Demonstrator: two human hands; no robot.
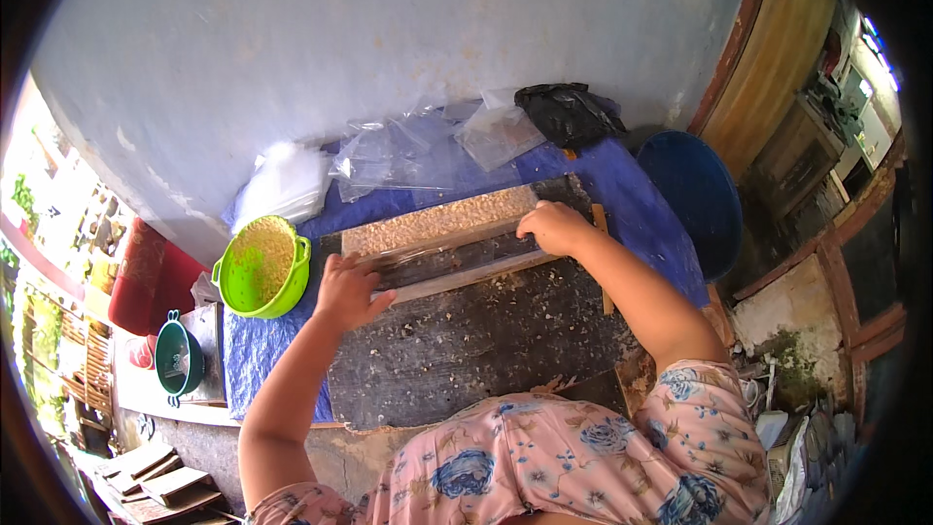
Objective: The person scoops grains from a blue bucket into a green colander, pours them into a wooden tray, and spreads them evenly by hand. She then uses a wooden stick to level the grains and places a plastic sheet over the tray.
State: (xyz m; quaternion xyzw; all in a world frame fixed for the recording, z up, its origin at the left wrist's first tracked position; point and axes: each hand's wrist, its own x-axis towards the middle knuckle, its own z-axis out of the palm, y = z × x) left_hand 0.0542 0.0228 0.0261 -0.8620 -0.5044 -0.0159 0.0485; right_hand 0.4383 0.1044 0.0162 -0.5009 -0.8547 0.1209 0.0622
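A long block of pale beans or grains (444,219), which seems wrapped in clear plastic, lies on a dark board (466,343). Along its near side, a wooden strip (466,277) runs across the board with a dark gap between. My left hand (350,292) is at the left end of the block and strip, fingers on the plastic edge. At the right end, my right hand (554,227) pinches the plastic at the block's near corner. To the left, a bright green basin (291,292) holds more grains.
Clear plastic bags (393,153) and a black plastic bag (568,113) lie on the blue tarp (641,197) against the wall. A blue tub (692,204) stands at the right, a small dark green strainer (178,364) at the left. Crumbs dot the board.
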